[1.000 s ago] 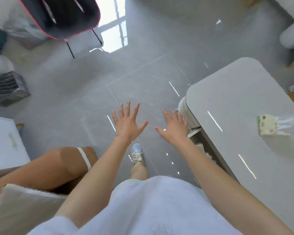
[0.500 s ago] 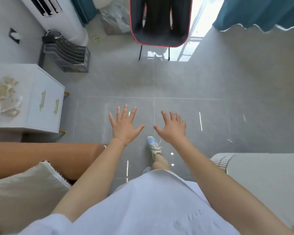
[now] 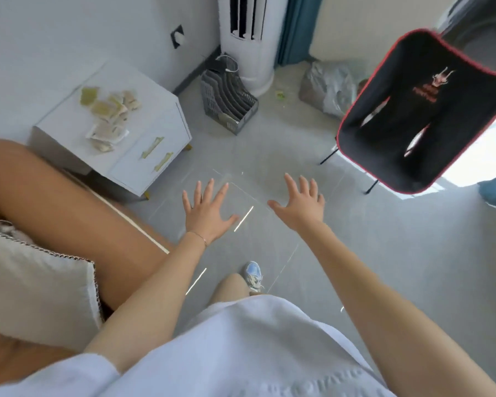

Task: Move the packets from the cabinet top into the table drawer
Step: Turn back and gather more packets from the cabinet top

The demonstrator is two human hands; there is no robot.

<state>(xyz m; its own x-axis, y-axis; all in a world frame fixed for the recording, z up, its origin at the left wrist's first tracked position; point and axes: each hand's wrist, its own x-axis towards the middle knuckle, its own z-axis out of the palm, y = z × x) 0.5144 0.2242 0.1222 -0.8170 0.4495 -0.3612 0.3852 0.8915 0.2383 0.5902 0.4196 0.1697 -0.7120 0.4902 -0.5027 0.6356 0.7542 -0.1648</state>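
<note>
Head view: left hand (image 3: pixel 206 210) and right hand (image 3: pixel 299 204) stretched forward over grey floor (image 3: pixel 384 267), palms down, fingers spread straight, both empty. Packets (image 3: pixel 109 117) lie in loose pile on top of white cabinet (image 3: pixel 143 156), far left, well apart from both hands. 2 gold handles on cabinet front. Grey file rack (image 3: pixel 228 101) just right of cabinet; black chair (image 3: pixel 421 110) far right; cushion (image 3: pixel 35 285) near left

Glossy grey tiled floor (image 3: pixel 384 267) mirrors light; the white low cabinet (image 3: pixel 155 116) looks smooth and matt; the black red-trimmed folding chair (image 3: pixel 418 110) is cloth.
</note>
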